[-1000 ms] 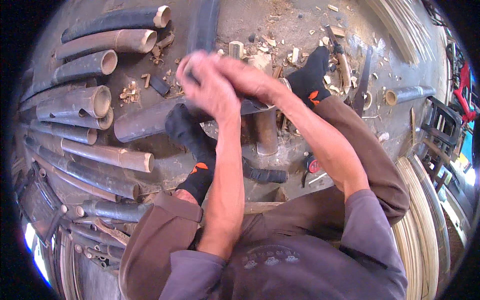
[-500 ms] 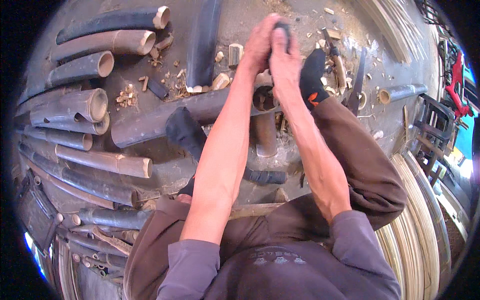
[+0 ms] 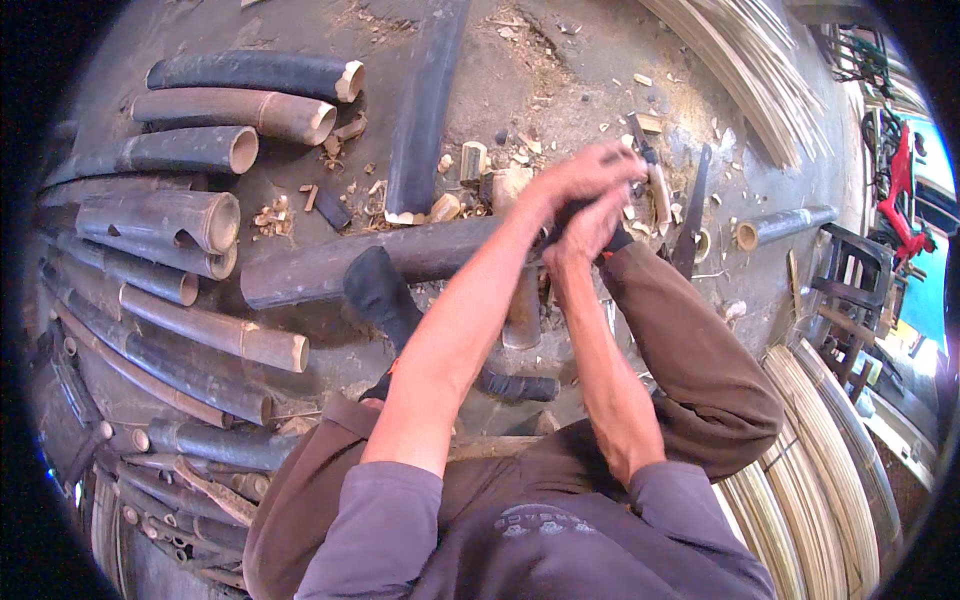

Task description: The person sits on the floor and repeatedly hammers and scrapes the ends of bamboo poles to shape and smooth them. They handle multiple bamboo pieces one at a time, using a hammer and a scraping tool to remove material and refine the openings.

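A long dark bamboo pole (image 3: pixel 330 268) lies across the ground in front of the seated person, running from the left toward the raised hands and passing under a dark-socked foot (image 3: pixel 375 290). Above its right end the left hand (image 3: pixel 578 172) and the right hand (image 3: pixel 590 222) are clasped close together, blurred, around something dark; what it is cannot be told. Both grips look curled shut, the left one over the right, fingers pressed rather than spread, though the blur hides the fingertips. Just beyond the hands lie short pale bamboo offcuts (image 3: pixel 470 160) and chips on the dirt floor (image 3: pixel 560 80). A flat dark blade-like tool (image 3: pixel 692 215) lies to the right of the hands, near a short tube of bamboo (image 3: pixel 785 225). To the left, a heap of cut bamboo sections (image 3: pixel 190 215) lies side by side, open ends facing right. Bundles of thin pale bamboo strips (image 3: pixel 820 450) curve along the right side, and a red machine (image 3: pixel 895 185) stands at the far right edge. No packages, labels or signs are visible.
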Demonstrator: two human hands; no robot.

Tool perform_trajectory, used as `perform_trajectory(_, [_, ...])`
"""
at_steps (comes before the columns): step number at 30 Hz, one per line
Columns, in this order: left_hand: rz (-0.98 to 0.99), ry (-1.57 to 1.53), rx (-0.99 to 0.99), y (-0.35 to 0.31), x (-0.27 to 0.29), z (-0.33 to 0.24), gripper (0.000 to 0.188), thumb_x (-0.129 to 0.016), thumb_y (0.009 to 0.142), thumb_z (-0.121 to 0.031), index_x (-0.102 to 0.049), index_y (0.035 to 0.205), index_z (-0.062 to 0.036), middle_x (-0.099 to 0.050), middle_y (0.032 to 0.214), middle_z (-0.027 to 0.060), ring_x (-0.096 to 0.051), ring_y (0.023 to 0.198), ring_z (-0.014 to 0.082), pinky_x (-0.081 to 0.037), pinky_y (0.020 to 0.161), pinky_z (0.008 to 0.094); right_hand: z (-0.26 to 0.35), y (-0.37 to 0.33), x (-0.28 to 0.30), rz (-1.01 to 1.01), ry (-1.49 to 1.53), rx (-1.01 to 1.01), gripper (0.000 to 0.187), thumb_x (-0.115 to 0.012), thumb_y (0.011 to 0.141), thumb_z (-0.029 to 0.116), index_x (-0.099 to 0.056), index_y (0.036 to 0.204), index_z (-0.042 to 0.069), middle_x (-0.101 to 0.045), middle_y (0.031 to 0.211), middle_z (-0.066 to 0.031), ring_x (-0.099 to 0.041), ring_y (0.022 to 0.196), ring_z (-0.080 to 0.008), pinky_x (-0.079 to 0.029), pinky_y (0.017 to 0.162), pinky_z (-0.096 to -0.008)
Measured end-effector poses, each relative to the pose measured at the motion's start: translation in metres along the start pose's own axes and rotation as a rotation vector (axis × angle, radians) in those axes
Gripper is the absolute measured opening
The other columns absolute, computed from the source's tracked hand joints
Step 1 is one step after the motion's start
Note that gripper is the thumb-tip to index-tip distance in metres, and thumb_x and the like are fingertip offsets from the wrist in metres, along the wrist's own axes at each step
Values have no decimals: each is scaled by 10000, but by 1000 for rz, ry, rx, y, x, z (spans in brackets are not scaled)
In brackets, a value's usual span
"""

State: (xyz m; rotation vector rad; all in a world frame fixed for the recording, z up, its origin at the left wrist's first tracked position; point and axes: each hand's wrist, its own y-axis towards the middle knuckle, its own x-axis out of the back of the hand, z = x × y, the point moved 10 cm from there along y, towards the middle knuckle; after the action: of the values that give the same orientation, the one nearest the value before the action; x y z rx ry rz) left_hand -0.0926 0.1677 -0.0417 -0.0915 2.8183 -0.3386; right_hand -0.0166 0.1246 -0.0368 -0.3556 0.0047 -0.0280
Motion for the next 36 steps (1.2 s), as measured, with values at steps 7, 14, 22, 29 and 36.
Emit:
perform_trajectory(7, [-1038,43,-45,-112,136,5,418,-677,879,-347,-571,1152,-48,-644,1012,112,-587,934,205,-480,832,343,-84,-22,-102,763,-240,-715,785,-331,927,714,-469,1370,81,-544,1282,-79,-536,1128,-187,-447,930,-344])
perform_trajectory(14, [-1744,-425,-335,-264,92,69,464,-587,949,-263,-391,1280,-4,-571,1100,148,-582,983,251,-470,896,373,-102,-106,-120,1607,-806,-165,545,-450,990,486,-569,1298,52,-605,1261,-53,-525,1140,-143,-427,978,-309])
perform_trajectory(22, [-1279,-348,-199,-222,56,11,330,-538,975,-324,-602,959,0,-623,816,70,-587,761,157,-462,722,282,23,20,-67,745,-557,135,647,-610,927,480,-417,1418,105,-599,1141,-62,-553,1013,-151,-458,884,-303])
perform_trajectory(29, [-484,-996,184,-179,-79,35,579,-431,977,-529,-607,1062,16,-658,924,89,-614,796,182,-493,775,363,95,-103,92,573,-194,347,506,-688,847,168,-432,1271,64,-539,1206,-100,-555,1059,-188,-470,902,-320])
perform_trajectory(36, [-80,261,239,-191,-89,42,710,-422,966,-518,-411,1294,111,-577,1211,307,-585,1123,395,-436,970,422,13,-144,114,652,-561,95,990,-727,827,207,-56,1549,115,-472,1352,-138,-533,1150,-215,-462,939,-325])
